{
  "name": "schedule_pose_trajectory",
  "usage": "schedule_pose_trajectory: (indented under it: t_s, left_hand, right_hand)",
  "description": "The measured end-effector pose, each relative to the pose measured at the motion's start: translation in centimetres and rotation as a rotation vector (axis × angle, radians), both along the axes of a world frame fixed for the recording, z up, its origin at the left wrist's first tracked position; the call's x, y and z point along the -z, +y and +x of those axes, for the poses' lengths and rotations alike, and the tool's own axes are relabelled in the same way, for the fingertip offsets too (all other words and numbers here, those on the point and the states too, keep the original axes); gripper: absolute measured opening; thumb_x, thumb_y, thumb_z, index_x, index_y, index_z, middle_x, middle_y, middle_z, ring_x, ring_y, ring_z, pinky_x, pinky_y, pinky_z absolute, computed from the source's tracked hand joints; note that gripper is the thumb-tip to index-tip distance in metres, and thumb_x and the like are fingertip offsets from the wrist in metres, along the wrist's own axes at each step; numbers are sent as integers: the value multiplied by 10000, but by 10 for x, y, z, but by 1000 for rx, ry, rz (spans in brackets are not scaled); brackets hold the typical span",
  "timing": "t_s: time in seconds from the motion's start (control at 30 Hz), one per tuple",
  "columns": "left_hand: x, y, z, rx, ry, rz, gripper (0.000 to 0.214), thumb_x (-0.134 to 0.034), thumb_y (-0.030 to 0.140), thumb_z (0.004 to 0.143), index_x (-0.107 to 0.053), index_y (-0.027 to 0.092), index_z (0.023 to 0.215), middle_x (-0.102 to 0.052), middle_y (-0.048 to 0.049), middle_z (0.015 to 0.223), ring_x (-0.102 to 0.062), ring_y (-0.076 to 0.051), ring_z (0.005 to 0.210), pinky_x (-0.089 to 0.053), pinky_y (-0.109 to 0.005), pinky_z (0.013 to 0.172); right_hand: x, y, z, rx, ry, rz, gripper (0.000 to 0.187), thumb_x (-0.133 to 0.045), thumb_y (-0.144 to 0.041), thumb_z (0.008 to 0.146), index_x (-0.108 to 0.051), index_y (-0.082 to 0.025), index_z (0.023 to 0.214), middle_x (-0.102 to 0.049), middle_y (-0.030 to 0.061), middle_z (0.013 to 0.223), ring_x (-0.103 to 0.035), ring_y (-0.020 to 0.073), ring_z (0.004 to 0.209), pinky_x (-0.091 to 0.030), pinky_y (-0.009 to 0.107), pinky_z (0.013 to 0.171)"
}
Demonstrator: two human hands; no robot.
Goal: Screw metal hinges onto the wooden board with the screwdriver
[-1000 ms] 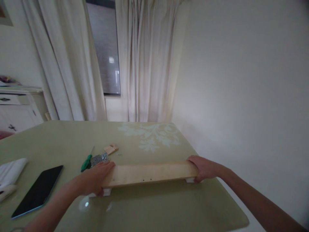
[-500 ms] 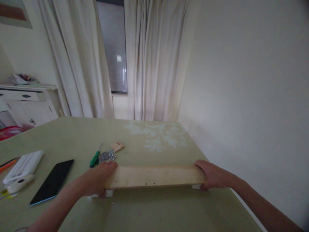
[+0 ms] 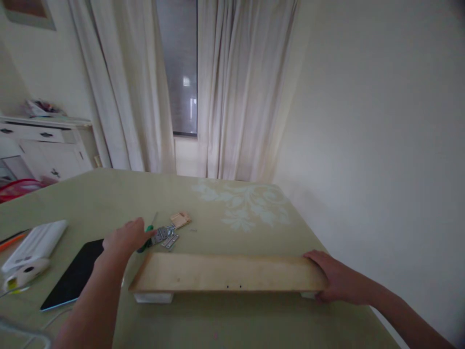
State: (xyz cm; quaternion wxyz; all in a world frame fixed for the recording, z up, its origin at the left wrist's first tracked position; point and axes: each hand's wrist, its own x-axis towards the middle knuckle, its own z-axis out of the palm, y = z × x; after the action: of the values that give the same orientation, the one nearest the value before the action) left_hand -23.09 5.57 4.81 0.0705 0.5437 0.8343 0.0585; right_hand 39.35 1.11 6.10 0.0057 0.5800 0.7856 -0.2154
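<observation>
Holding the long wooden board [image 3: 228, 273] by its right end, our right grip [image 3: 336, 280] is closed over the edge. We judge this is to steady the board, since it rests not flat on the surface [image 3: 236, 325] but raised on small white blocks [image 3: 153, 297], one under each end. The board lies crosswise in front of us, near the surface's near edge. It is pale, smooth and unfinished, with two tiny dark holes along its near face. Our left grip [image 3: 125, 238] is off the board, hovering over the green screwdriver [image 3: 149, 228] just beyond the board's left end, fingers loosely curled. We cannot tell whether they have closed on the handle. Right of it lies a cluster of small flat metal hinges [image 3: 165, 237], dull grey, and a little wooden piece [image 3: 180, 219], all gathered within easy reach. Further left sit a dark glossy tablet [image 3: 74, 278] and a white ribbed box [image 3: 36, 240]. The surface is glassy olive green, with a pale floral pattern [image 3: 247, 206] at its far right.
</observation>
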Motion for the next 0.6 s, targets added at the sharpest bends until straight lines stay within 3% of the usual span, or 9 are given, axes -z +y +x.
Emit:
schedule_pose_trajectory:
  t_s: [0.1, 0.23, 0.4, 0.6]
  left_hand:
    - [21, 3, -10, 16, 9, -122, 520, -604, 592, 811, -704, 153, 1071, -756, -255, 1163, -721, -429, 1065, -533, -462, 808]
    - [34, -1, -17, 76, 25, -116, 397, -629, 475, 784, -711, 165, 1018, -772, -229, 1119, -731, -390, 1055, -525, -402, 783]
    - [27, -7, -19, 82, 29, -97, 387, -606, 400, 787, -724, 169, 1074, -764, -225, 1163, -720, -399, 1092, -531, -414, 821]
    - [5, -19, -17, 69, 27, -25, 431, -526, 429, 861, -715, 139, 1119, -743, -253, 1198, -714, -422, 1106, -539, -446, 831]
  right_hand:
    - [-2, -1, -2, 7, 3, 5, 912, -847, -323, 548, -587, -167, 1408, -592, 172, 1435, -552, 393, 1323, -426, 457, 1160]
    - [-6, 0, -6, -3, -23, -8, 918, -840, -330, 539, -595, -184, 1411, -622, 163, 1403, -575, 409, 1295, -454, 474, 1130]
    - [-6, 1, -6, -10, -34, -6, 919, -831, -315, 542, -590, -162, 1416, -609, 173, 1425, -564, 397, 1317, -436, 458, 1155]
    - [-4, 1, -6, -6, -45, -7, 979, -839, -289, 539, -564, -129, 1465, -594, 196, 1465, -548, 392, 1357, -422, 457, 1184]
